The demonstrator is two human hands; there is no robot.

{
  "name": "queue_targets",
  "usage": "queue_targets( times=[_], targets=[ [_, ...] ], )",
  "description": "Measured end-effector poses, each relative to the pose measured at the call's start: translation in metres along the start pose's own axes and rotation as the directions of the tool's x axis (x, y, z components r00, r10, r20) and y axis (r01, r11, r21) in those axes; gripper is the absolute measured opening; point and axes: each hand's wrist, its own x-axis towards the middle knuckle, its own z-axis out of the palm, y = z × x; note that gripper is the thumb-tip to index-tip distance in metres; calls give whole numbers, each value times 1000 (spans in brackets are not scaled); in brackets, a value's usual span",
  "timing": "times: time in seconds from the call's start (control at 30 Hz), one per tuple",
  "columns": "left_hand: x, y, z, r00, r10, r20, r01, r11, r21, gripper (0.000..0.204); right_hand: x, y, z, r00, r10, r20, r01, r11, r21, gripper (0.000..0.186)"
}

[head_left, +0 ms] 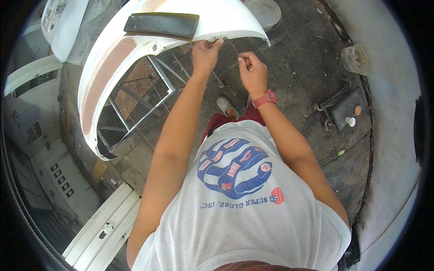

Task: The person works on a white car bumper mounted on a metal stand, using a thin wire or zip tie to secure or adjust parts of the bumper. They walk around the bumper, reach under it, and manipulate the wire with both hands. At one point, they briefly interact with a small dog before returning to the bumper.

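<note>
A white curved car fender (217, 18) with tan patches lies across a metal stand (158, 74) in front of me. My left hand (205, 55) is closed at the fender's near edge, fingertips against it beside a small slot. Just right of it, my right hand (253, 72), wearing a red watch (265, 98), is pinched on what looks like a thin wire (233, 48). This thin strand runs up toward the slot; its far end is too small to make out. A long dark sanding block (162, 25) rests on top of the fender, near my left hand.
A round tub (263, 13) stands beyond the fender's right end. Along the right wall are a clear plastic container (355, 59) and a dark board (347, 108) bearing a small white cup (350, 121). White panels (101, 230) lie at lower left. Matting covers the floor.
</note>
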Motion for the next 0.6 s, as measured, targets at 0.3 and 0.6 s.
queue_targets(
  times=[0.3, 0.6],
  targets=[
    [-7, 12, 4, 999, -44, 7, 44, 998, 40, 33, 5, -6, -4, 1000, -22, 8, 22, 999, -42, 10],
    [-7, -14, -16, 997, 36, 61, -33, 999, -39, 30, 7, -15, 6, 999, -28, 41, 31, 998, -57, 11]
  ],
)
